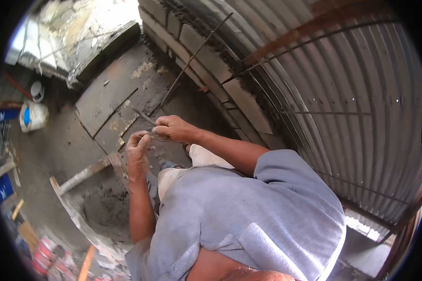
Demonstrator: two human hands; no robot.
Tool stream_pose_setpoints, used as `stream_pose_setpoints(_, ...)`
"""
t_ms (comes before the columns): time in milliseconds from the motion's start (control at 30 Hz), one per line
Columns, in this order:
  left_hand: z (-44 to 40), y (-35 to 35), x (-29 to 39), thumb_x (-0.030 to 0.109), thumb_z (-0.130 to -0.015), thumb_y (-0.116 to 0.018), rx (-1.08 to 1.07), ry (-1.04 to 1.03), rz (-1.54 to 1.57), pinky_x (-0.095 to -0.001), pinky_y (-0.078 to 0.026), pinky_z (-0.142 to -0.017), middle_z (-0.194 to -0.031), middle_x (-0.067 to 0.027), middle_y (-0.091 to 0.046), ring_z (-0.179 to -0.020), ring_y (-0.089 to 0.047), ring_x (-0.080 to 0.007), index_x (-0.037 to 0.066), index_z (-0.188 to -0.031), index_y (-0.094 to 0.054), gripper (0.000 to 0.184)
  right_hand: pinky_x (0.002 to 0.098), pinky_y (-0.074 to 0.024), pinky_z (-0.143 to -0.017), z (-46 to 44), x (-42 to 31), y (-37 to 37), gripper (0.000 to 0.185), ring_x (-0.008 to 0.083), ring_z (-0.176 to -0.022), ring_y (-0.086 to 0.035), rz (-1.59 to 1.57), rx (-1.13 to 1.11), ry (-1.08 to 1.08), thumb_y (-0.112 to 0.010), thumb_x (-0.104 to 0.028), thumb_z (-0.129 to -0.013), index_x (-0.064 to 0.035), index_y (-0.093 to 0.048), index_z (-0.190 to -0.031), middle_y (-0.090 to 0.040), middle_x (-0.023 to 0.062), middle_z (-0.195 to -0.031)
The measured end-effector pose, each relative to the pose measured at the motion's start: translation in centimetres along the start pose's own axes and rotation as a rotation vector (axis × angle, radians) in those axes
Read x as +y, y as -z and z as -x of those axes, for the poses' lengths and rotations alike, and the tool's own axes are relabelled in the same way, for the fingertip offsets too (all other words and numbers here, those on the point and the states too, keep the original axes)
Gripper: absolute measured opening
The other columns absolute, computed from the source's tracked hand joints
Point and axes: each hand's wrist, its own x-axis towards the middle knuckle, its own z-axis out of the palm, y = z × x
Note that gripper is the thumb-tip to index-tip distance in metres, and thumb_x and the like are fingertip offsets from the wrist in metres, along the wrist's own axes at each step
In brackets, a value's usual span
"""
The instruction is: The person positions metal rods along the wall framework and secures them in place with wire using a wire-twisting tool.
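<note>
My left hand (137, 145) is raised in front of my body, its thumb and fingers pinched on what looks like a thin wire (160, 141). Close beside it, almost touching, my right hand (171, 129) is closed around a slim dark metal tool (144, 116) that points up and left. The grip hides the rest of this tool, so its exact kind cannot be made out. Both hands look dusty with dried cement.
A block wall (211, 58) with a leaning steel bar (197, 54) stands ahead. Corrugated metal sheeting (356, 107) covers the right. A white bucket (34, 116) stands at left. Near my left arm lies a wood-edged mortar trough (75, 210). Grey boards (110, 107) lie on the ground.
</note>
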Motion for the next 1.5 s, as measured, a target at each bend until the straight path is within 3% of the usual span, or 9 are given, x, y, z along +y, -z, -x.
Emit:
stream_pose_setpoints(367, -9.0, -12.9, -0.7, 0.015, -0.090, -0.072, -0.471, 0.230, -0.099, -0.0251, -0.057, -0.071, -0.113, -0.0084, -0.064, -0.081, -0.066, -0.0118, 0.001, -0.132, -0.053, 0.048, 0.0199, -0.0376, -0.049, 7.6, -0.4, 11.6, 0.021, 0.0012, -0.056, -0.047, -0.447, 0.167, -0.149, -0.060, -0.025, -0.099, -0.0040, -0.057, -0.097, -0.062, 0.0011, -0.073)
stream_pose_setpoints(533, -12.5, -18.0, -1.6, 0.018, -0.089, -0.073, -0.577, 0.270, -0.357, -0.0271, -0.057, -0.073, -0.109, -0.0112, -0.066, -0.084, -0.066, -0.0143, -0.005, -0.125, -0.056, 0.046, 0.0220, -0.0416, -0.055, 8.0, 3.4, 12.8, 0.021, 0.0038, -0.062, -0.051, -0.354, 0.471, 0.082, -0.064, -0.024, -0.096, -0.0036, -0.060, -0.095, -0.059, -0.0007, -0.072)
stream_pose_setpoints(867, -18.6, -23.1, -4.2, 0.021, -0.095, -0.064, -0.786, 0.351, -0.555, -0.0268, -0.056, -0.069, -0.085, -0.0085, -0.069, -0.071, -0.066, -0.0134, -0.003, -0.102, -0.065, 0.025, 0.0337, -0.0468, -0.062, 7.9, 1.5, 15.1, 0.025, 0.0135, -0.066, -0.056, -0.082, 0.876, -0.210, -0.067, -0.025, -0.088, -0.0002, -0.064, -0.085, -0.061, 0.0047, -0.070)
stream_pose_setpoints(1167, -21.8, -25.0, -4.1, 0.023, -0.102, -0.055, -0.933, 0.335, -0.636, -0.0290, -0.055, -0.066, -0.086, -0.0097, -0.070, -0.069, -0.066, -0.0144, -0.003, -0.100, -0.063, 0.028, 0.0233, -0.0306, -0.042, 6.4, 1.4, 14.1, 0.023, 0.0040, -0.049, -0.043, -0.446, 0.947, -0.228, -0.069, -0.024, -0.091, -0.0049, -0.060, -0.081, -0.056, -0.0010, -0.064)
stream_pose_setpoints(1267, -23.0, -25.2, -5.6, 0.019, -0.100, -0.056, -0.971, 0.152, -0.732, -0.0299, -0.054, -0.067, -0.087, -0.0114, -0.071, -0.070, -0.067, -0.0174, -0.002, -0.103, -0.063, 0.023, 0.0275, -0.0324, -0.040, 6.7, 0.9, 13.7, 0.022, 0.0083, -0.048, -0.046, -0.714, 1.015, -0.238, -0.068, -0.021, -0.088, -0.0038, -0.061, -0.077, -0.054, 0.0008, -0.060)
stream_pose_setpoints(1333, -25.3, -23.9, -8.7, 0.018, -0.096, -0.060, -1.026, -0.357, -0.934, -0.0315, -0.052, -0.066, -0.089, -0.0142, -0.070, -0.074, -0.068, -0.0224, -0.001, -0.105, -0.064, 0.021, 0.0276, -0.0290, -0.037, 7.0, 1.0, 13.9, 0.017, 0.0091, -0.045, -0.044, -0.974, 1.014, -0.185, -0.067, -0.016, -0.086, -0.0037, -0.059, -0.078, -0.052, 0.0016, -0.060)
stream_pose_setpoints(1367, -25.6, -24.1, -8.7, 0.018, -0.096, -0.060, -1.035, -0.358, -0.944, -0.0315, -0.052, -0.066, -0.089, -0.0142, -0.070, -0.074, -0.068, -0.0224, -0.001, -0.105, -0.064, 0.021, 0.0276, -0.0290, -0.037, 6.9, 0.8, 13.9, 0.017, 0.0091, -0.045, -0.044, -0.985, 1.017, -0.177, -0.067, -0.016, -0.086, -0.0037, -0.059, -0.078, -0.052, 0.0016, -0.060)
stream_pose_setpoints(1433, -25.7, -24.1, -8.9, 0.018, -0.092, -0.062, -1.352, -1.109, -1.364, -0.0324, -0.053, -0.069, -0.092, -0.0166, -0.069, -0.081, -0.068, -0.0278, 0.000, -0.109, -0.065, 0.025, 0.0268, -0.0297, -0.038, 6.1, 0.2, 14.1, 0.014, 0.0091, -0.045, -0.043, -1.003, 1.030, -0.189, -0.066, -0.014, -0.084, -0.0035, -0.058, -0.079, -0.052, 0.0024, -0.061)
stream_pose_setpoints(1500, -25.0, -25.5, -9.4, 0.019, -0.094, -0.061, -1.273, -0.998, -1.365, -0.0333, -0.053, -0.070, -0.092, -0.0146, -0.070, -0.081, -0.068, -0.0263, 0.000, -0.110, -0.065, 0.026, 0.0271, -0.0310, -0.039, 5.2, 3.7, 14.7, 0.012, 0.0087, -0.047, -0.044, -1.038, 1.026, -0.143, -0.067, -0.014, -0.083, -0.0054, -0.058, -0.082, -0.052, 0.0019, -0.063)
